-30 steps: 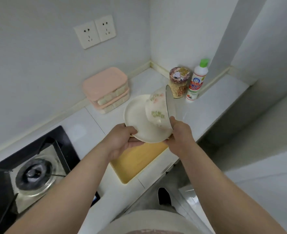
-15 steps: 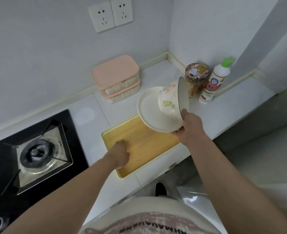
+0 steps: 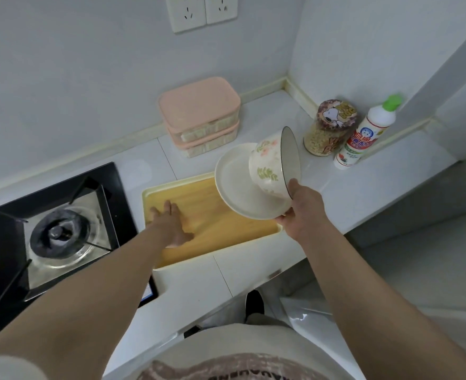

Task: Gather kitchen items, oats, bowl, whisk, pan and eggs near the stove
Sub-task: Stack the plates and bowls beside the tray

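The right hand (image 3: 301,212) pinches two pieces of crockery as one load. Its thumb lies over the dark rim of the flowered bowl (image 3: 267,165), and its fingers (image 3: 280,219) curl under the edge of the cream plate (image 3: 231,185) the bowl sits on. That clamp looks like the reason both stay together, since the pair is tipped steeply, with the bowl's mouth turned away to the right and nothing else bracing it. The left hand (image 3: 168,223) holds nothing. Its fingers (image 3: 168,208) lie straight and slightly spread, palm down on the wooden floor of the tray (image 3: 215,212), probably to steady it or feel out a landing spot for the load. The bowl and plate hang just above the tray's far right corner, to the right of those flat fingers. Beyond the right fingertips, against the wall corner, stands a jar (image 3: 326,133) of pale grain, likely the oats, with a green-capped bottle (image 3: 363,135) touching its right side. Ahead of the left fingers two pink boxes (image 3: 199,113) are stacked by the wall. To their left the stove (image 3: 59,234) sits just beside the tray in the white counter (image 3: 363,187), so the bowl is already close to its goal. No whisk, pan or eggs show.
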`<state>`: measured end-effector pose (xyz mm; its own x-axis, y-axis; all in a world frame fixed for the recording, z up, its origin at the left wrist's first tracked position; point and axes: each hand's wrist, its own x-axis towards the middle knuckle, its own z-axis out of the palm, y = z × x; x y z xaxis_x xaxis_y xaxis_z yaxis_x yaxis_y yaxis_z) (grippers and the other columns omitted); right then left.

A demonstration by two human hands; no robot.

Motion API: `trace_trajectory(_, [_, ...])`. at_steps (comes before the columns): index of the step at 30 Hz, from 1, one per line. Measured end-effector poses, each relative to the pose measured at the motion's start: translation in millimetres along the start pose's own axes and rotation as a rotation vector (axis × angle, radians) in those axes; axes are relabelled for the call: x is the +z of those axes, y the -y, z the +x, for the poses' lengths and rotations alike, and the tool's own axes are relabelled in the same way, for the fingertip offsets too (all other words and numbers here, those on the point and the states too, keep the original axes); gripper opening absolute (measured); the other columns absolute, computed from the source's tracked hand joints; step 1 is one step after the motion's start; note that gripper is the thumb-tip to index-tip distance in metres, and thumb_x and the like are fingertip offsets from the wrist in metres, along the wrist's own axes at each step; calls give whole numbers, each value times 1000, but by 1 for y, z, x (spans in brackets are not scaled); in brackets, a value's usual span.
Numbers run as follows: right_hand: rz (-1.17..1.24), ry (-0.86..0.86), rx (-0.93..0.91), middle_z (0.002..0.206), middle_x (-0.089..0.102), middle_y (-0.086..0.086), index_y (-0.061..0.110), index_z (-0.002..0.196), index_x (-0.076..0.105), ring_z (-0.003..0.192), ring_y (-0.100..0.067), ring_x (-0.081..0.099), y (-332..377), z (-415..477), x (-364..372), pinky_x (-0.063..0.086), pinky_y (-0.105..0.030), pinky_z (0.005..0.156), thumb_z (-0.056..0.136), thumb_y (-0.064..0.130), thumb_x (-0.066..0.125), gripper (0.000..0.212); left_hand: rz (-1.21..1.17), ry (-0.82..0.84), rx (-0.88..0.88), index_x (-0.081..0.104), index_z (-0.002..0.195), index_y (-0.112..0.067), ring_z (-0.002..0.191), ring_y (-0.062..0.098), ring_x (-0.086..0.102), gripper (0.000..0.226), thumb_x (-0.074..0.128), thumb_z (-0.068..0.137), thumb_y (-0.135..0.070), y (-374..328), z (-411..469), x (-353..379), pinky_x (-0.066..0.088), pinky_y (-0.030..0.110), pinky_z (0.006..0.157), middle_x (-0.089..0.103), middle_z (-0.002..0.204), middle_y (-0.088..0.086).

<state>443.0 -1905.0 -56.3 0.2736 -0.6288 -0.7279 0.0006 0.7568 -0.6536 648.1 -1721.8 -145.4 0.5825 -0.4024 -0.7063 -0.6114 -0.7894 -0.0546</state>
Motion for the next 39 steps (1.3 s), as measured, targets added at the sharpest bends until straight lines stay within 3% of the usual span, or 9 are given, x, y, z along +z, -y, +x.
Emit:
trace_trajectory(4, [11,2,3,114,62,-9,16,114,57,102,-32,60,-3,1,4,54,-56,89,102,28,52,18,52,-103,334,-13,157,-29,151,32,-17,107,50,84,-74,-17,-21,19,13,63,118,-25,163,-4])
trace_trajectory(7, [13,-14,6,117,61,-10,17,114,57,103,-34,59,-3,4,5,52,-59,91,101,28,52,18,234,-20,556,-12,154,-43,148,31,-27,90,50,92,-64,-35,-28,40,6,71,115,-29,160,-11])
trace_trajectory(10, [8,-31,-5,117,61,-10,17,115,57,103,-35,59,0,6,6,55,-57,87,101,29,53,19,270,-28,539,-8,153,-49,147,33,-29,72,43,102,-45,-35,-19,41,5,75,112,-28,161,-11])
trace_trajectory(14, [30,-45,-7,109,61,-9,17,111,57,94,-31,59,3,7,2,55,-55,86,101,28,52,15,261,-49,505,-6,153,-50,148,32,-26,69,42,103,-43,-25,-6,29,6,73,113,-27,161,-13])
trace_trajectory(21, [51,-60,-8,114,64,-10,18,103,62,103,-33,62,8,11,-3,57,-56,84,100,29,54,14,308,-29,477,-6,153,-51,149,32,-25,72,45,103,-40,-21,7,8,10,71,114,-27,161,-13])
trace_trajectory(25, [53,-76,-10,115,64,-10,15,116,61,104,-33,62,8,13,-3,57,-55,85,100,28,54,22,289,-31,515,3,153,-52,150,30,-23,71,48,103,-31,-24,3,5,7,64,119,-21,164,-8])
trace_trajectory(29, [51,-74,3,112,63,-10,17,106,61,101,-32,61,9,14,1,55,-57,87,101,29,53,14,255,-65,537,15,153,-51,151,27,-18,63,46,104,-27,-28,1,8,6,60,120,-12,166,-10])
trace_trajectory(35, [45,-97,0,104,59,-6,18,113,55,100,-31,58,11,14,1,55,-55,87,102,29,52,16,124,-125,376,12,157,-39,153,28,-8,60,38,106,-20,-25,4,12,19,58,119,-8,167,-7])
trace_trajectory(39, [30,-132,-5,102,58,-6,18,112,54,102,-32,57,12,16,-6,57,-52,84,101,29,52,16,19,-213,276,18,157,-31,153,24,5,61,46,103,-33,-18,1,10,34,48,115,4,167,-3])
